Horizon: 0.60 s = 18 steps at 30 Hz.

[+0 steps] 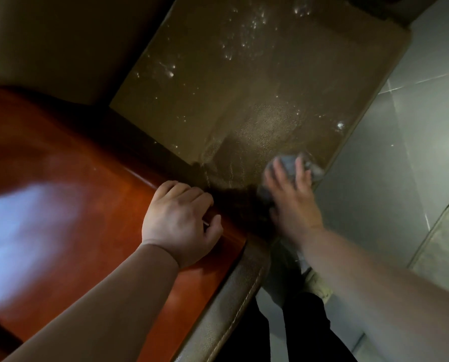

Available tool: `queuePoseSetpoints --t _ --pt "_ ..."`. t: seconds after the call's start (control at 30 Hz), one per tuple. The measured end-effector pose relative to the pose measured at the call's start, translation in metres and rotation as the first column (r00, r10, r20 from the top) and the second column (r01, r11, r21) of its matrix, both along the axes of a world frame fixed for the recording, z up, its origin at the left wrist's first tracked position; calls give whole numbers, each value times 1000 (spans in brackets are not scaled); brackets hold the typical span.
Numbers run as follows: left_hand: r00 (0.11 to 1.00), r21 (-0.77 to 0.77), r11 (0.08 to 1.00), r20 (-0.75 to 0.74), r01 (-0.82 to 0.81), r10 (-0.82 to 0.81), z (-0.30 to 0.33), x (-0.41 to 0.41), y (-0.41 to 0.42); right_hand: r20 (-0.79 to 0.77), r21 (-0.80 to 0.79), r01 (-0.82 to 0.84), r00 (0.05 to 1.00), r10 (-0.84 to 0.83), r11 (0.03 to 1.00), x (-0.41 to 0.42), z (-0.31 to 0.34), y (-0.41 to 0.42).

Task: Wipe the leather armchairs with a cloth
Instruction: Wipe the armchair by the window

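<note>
Under the right hand [291, 194], fingers spread flat, a grey cloth [291, 164] presses the armchair seat [244, 87] near its front edge — mid-wipe. Left hand [181, 220] rests loosely curled, empty, on the wooden armrest [61, 178]; droplets beyond likely come next.

The left hand [181, 223] rests on the armrest [74, 205], left of the seat cushion [244, 87]; the right hand [291, 194] presses the cloth [290, 164] on the cushion's front edge, floor [414, 152] to the right
</note>
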<state>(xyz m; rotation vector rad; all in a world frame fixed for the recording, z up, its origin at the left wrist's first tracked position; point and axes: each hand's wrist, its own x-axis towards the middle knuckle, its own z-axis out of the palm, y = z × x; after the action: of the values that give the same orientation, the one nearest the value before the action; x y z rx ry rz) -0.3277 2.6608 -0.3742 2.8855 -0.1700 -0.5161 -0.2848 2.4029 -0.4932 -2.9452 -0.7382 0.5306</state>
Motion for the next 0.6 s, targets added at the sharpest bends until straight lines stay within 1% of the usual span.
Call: queuePoseSetpoints --t 0.07,0.1,0.13,0.17,0.2,0.27,0.3,0.33,0.37,0.43,0.5,0.53,0.6 --pt "1000 5 1000 -22 2 -1 2 0 0 -65 55 -134 988 137 989 -29 3 -11" --pt "1000 3 1000 -25 1 -1 3 -1 0 -79 109 -172 980 181 979 -27 5 -19" --pt "1000 3 1000 -22 -1 1 3 -1 1 -74 129 -198 975 209 972 -14 5 -25" --pt "1000 4 1000 -22 -2 2 2 -1 1 -64 119 -193 977 202 974 4 5 -30" --pt "1000 5 1000 -24 0 0 2 -2 1 -62 89 -141 987 147 986 25 4 -32" --pt "1000 4 1000 -23 -1 1 1 -2 0 -53 31 65 997 -63 997 62 5 -30" --pt "1000 4 1000 -23 -5 5 1 -2 0 -57 21 163 985 -161 986 69 5 -23" --pt "1000 4 1000 -28 -8 9 2 -2 0 -67 22 228 972 -226 974 66 6 -13" --pt "999 4 1000 -36 -10 10 2 -1 0 -68 32 256 965 -253 966 54 6 -4" --pt "998 12 1000 -54 -13 13 4 1 -2 -95 33 225 971 -221 974 16 6 7" --pt "998 30 999 -52 -29 31 4 2 -3 -114 -13 116 987 -117 993 -10 1 2" --pt "998 37 999 -46 -33 35 4 1 -3 -97 -19 58 993 -60 998 -6 -1 -4" --pt "998 45 999 -54 -29 32 0 0 -3 -22 -19 -14 1000 14 1000 25 -7 -21"
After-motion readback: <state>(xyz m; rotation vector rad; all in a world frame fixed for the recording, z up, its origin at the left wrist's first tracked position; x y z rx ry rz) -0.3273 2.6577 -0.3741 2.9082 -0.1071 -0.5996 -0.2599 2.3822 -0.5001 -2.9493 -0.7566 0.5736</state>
